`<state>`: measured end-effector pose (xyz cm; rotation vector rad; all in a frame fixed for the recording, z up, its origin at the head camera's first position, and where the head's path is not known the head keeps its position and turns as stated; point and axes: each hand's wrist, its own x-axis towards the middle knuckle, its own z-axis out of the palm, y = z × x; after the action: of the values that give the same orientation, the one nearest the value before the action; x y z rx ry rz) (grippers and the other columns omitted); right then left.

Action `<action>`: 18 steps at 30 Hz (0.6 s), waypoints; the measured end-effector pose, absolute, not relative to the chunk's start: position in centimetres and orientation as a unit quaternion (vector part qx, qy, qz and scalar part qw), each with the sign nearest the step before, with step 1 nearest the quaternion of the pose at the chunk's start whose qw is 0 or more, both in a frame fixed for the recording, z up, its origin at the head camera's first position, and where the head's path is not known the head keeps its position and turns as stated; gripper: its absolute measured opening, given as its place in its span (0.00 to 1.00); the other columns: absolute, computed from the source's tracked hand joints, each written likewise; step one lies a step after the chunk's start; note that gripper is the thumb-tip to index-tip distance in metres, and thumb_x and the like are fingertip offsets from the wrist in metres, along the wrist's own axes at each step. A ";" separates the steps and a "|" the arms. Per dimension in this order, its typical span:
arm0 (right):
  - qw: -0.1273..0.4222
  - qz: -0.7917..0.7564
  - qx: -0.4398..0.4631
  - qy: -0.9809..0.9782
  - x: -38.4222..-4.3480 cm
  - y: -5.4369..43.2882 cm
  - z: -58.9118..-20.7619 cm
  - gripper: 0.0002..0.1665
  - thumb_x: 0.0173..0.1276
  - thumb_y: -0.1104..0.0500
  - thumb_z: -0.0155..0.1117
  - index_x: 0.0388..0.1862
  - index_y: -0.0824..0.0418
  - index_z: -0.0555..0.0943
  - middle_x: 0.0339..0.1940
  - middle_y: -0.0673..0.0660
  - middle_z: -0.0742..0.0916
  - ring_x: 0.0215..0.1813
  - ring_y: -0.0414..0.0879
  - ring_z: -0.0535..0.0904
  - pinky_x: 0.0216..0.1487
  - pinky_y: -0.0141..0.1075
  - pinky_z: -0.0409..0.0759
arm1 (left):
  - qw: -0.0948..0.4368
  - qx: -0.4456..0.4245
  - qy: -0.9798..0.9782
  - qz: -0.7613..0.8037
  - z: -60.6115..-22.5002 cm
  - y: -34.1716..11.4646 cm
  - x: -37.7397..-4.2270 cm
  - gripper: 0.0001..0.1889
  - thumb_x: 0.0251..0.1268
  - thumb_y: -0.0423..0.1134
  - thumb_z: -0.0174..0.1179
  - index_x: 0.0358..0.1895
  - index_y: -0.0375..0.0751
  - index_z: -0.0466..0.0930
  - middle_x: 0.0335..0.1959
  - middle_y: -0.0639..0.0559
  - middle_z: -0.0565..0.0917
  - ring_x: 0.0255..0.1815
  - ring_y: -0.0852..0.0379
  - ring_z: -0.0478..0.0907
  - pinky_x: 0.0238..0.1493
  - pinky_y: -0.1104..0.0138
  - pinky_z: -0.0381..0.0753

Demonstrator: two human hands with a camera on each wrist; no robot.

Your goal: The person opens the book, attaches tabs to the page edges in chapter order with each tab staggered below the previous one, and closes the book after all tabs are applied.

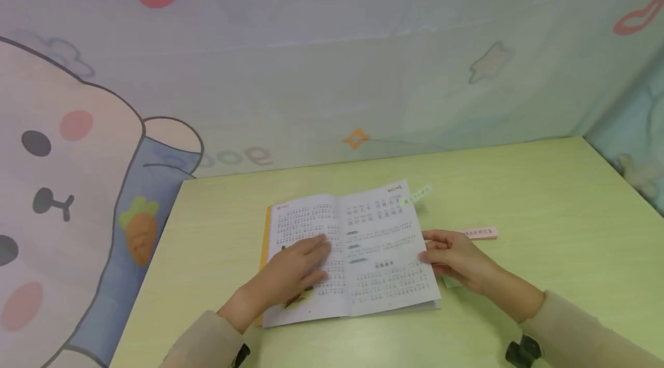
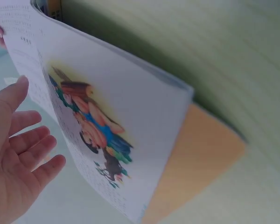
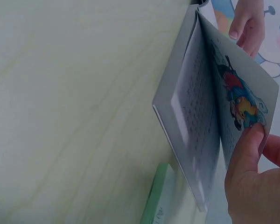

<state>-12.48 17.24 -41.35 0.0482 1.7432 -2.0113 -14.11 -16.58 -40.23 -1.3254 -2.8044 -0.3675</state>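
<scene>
An open book (image 1: 384,241) with printed pages lies on the table, its orange cover (image 2: 200,158) showing past the left pages. My left hand (image 1: 293,270) is over the left page near the fold, fingers extended. At the right edge, my right hand (image 1: 461,258) pinches a page (image 3: 266,84) between thumb and fingers. That page stands lifted from those beneath in the right wrist view, a colourful illustration (image 3: 242,100) on the side facing that camera. A pale green paper strip (image 1: 415,196) with handwriting sticks out past the upper right edge.
Just beyond my right hand lies a pink strip (image 1: 479,233) with writing. A small green pad (image 3: 158,196) sits beside the book, partly covered by my right hand in the head view. Behind the light table (image 1: 519,195) hangs a cartoon-printed cloth (image 1: 321,68).
</scene>
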 end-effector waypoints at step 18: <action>0.253 -0.728 -0.051 0.635 -13.0 16.3 -38.8 0.43 0.63 0.66 0.61 0.70 0.76 0.50 0.44 0.56 0.82 0.45 0.45 0.81 0.49 0.38 0.80 | -0.141 -0.218 -0.853 -0.452 -37.8 -11.7 -15.1 0.20 0.68 0.42 0.54 0.60 0.38 0.72 0.59 0.46 0.75 0.55 0.49 0.75 0.53 0.60 0.77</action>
<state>-13.04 16.33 -38.80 -0.1399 1.7248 -1.9800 -15.13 -11.72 -37.80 -0.7533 -2.9519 -1.5636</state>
